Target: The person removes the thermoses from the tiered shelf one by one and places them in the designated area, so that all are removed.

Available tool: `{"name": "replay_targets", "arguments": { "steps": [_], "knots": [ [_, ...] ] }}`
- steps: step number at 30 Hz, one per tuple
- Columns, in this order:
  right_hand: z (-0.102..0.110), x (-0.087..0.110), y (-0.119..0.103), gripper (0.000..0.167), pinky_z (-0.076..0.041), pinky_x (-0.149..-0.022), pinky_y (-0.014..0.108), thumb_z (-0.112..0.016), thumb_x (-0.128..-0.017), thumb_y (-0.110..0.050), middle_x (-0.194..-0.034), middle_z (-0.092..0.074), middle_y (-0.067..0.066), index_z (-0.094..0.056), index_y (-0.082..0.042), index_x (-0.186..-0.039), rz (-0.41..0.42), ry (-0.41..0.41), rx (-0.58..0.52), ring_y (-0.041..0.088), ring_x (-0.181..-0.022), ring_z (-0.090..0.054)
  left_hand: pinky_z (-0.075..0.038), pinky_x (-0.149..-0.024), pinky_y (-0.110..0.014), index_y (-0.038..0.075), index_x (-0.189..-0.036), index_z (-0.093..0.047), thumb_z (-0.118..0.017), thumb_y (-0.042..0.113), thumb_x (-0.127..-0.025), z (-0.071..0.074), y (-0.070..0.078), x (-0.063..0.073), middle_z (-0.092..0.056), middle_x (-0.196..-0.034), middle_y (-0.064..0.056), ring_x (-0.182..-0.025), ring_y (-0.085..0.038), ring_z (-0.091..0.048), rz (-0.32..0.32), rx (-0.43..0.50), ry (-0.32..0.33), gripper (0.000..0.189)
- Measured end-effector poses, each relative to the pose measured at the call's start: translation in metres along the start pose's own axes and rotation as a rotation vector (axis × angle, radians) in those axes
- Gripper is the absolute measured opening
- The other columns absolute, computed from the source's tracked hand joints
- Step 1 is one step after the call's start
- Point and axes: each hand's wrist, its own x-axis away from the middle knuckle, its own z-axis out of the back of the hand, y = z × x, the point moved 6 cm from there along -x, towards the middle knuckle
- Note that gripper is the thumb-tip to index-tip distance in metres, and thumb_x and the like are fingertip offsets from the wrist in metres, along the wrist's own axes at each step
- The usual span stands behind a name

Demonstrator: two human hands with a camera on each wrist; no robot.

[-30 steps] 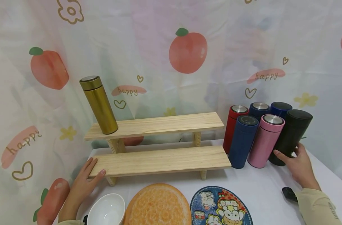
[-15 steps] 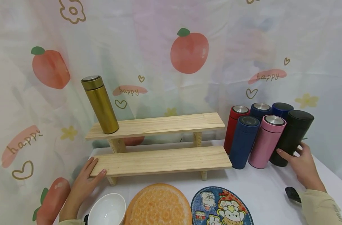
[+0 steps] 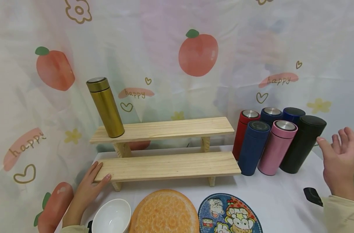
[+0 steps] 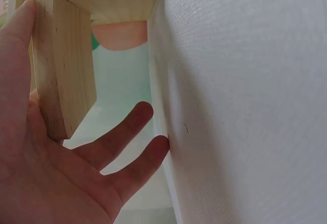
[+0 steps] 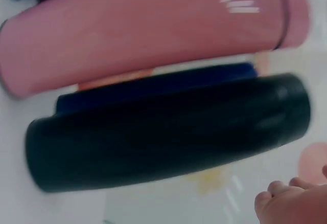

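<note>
My left hand point(image 3: 88, 191) rests on the left end of the lower board of a two-step wooden rack point(image 3: 168, 166). In the left wrist view two straight fingers point(image 4: 135, 170) stretch out beneath that board point(image 4: 71, 75). At the right my right hand point(image 3: 341, 161) is raised with its fingers loosely bent, holding nothing. It is beside a black thermos flask point(image 3: 303, 145); the right wrist view shows a gap between hand and flask. Next to the black flask stand a pink flask point(image 3: 277, 149), a blue flask point(image 3: 254, 149) and a red flask point(image 3: 244, 132).
A gold flask point(image 3: 107, 110) stands on the upper board's left end. Two more dark blue flasks point(image 3: 271, 115) are behind the front ones. Along the front lie a white bowl point(image 3: 111, 216), a round orange mat point(image 3: 165, 213) and a round cartoon mat point(image 3: 206, 207).
My right hand has let go of the black flask's lower part and moved up and to the right. The left hand stays on the rack. The flasks keep their places.
</note>
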Motion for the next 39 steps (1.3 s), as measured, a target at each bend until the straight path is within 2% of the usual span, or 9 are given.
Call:
{"name": "replay_targets", "arguments": {
  "steps": [4,8,10,15,18,20,27,34,39],
  "knots": [
    [-0.003,0.011,-0.036,0.069,-0.008,-0.120,0.016,-0.047,-0.112,-0.007,-0.178,-0.011,-0.011,-0.019,-0.027,-0.172,0.068,0.022,-0.244,0.008,-0.162,-0.008,-0.026,-0.114,-0.077,-0.002,-0.164,-0.036,-0.066,0.050,-0.104,0.002,0.001,0.001,-0.021,-0.172,-0.028,-0.153,-0.058,-0.024,-0.008,0.000,0.006,0.084],
    [-0.015,0.025,-0.068,0.067,-0.004,-0.121,0.016,-0.048,-0.110,0.001,-0.178,-0.016,-0.008,-0.028,-0.024,-0.169,0.132,-0.018,-0.536,0.010,-0.162,-0.013,-0.026,-0.114,-0.077,-0.001,-0.164,-0.036,-0.066,0.049,-0.104,0.004,0.001,0.001,-0.021,-0.173,-0.027,-0.153,-0.058,-0.024,-0.006,0.003,0.005,0.083],
    [-0.023,0.034,-0.082,0.067,-0.008,-0.123,0.018,-0.047,-0.108,0.008,-0.177,-0.021,-0.002,-0.032,-0.019,-0.167,0.174,-0.052,-0.636,0.014,-0.162,-0.017,-0.026,-0.114,-0.077,-0.001,-0.164,-0.036,-0.066,0.049,-0.104,0.005,0.000,0.002,-0.021,-0.173,-0.027,-0.153,-0.058,-0.024,-0.001,0.003,0.004,0.083],
    [-0.046,0.056,-0.107,0.063,-0.031,-0.121,0.023,-0.046,-0.102,0.019,-0.172,-0.030,0.012,-0.043,-0.005,-0.160,0.265,-0.160,-0.855,0.028,-0.158,-0.029,-0.028,-0.113,-0.076,0.000,-0.164,-0.037,-0.067,0.048,-0.104,0.006,-0.001,0.002,-0.021,-0.173,-0.027,-0.153,-0.058,-0.025,0.004,0.004,0.008,0.082],
    [-0.065,0.069,-0.117,0.062,-0.035,-0.121,0.028,-0.045,-0.101,0.021,-0.170,-0.030,0.018,-0.044,0.000,-0.159,0.297,-0.253,-0.929,0.034,-0.157,-0.031,-0.028,-0.113,-0.076,-0.001,-0.164,-0.037,-0.067,0.047,-0.104,0.006,-0.001,0.003,-0.021,-0.173,-0.027,-0.153,-0.058,-0.025,0.003,0.004,0.012,0.082],
    [-0.080,0.077,-0.122,0.062,-0.036,-0.121,0.030,-0.044,-0.101,0.020,-0.170,-0.029,0.020,-0.042,0.001,-0.160,0.306,-0.324,-0.926,0.035,-0.157,-0.032,-0.028,-0.113,-0.076,-0.001,-0.163,-0.037,-0.067,0.047,-0.104,0.005,-0.001,0.003,-0.022,-0.172,-0.027,-0.152,-0.058,-0.025,-0.001,0.005,0.015,0.082],
    [-0.143,0.108,-0.136,0.065,-0.031,-0.123,0.030,-0.047,-0.105,0.011,-0.175,-0.024,0.015,-0.032,-0.005,-0.166,0.309,-0.542,-0.722,0.032,-0.161,-0.026,-0.027,-0.114,-0.076,-0.002,-0.163,-0.038,-0.068,0.047,-0.104,0.004,-0.002,0.003,-0.023,-0.172,-0.028,-0.152,-0.058,-0.025,-0.007,0.019,0.024,0.083],
    [-0.210,0.132,-0.144,0.064,-0.033,-0.123,0.032,-0.050,-0.105,0.007,-0.172,-0.031,0.014,-0.031,-0.001,-0.166,0.281,-0.675,-0.641,0.033,-0.159,-0.029,-0.026,-0.115,-0.076,-0.001,-0.164,-0.037,-0.068,0.048,-0.104,0.001,-0.001,0.000,-0.022,-0.173,-0.026,-0.154,-0.057,-0.023,-0.006,0.015,0.013,0.084],
    [-0.255,0.149,-0.143,0.070,-0.031,-0.124,0.037,-0.057,-0.105,-0.004,-0.173,-0.031,0.005,-0.027,-0.006,-0.168,0.235,-0.773,-0.565,0.027,-0.159,-0.030,-0.027,-0.116,-0.075,-0.001,-0.164,-0.038,-0.068,0.047,-0.104,-0.001,0.000,-0.001,-0.022,-0.173,-0.026,-0.154,-0.056,-0.023,-0.001,0.008,0.010,0.083]
  ]
}}
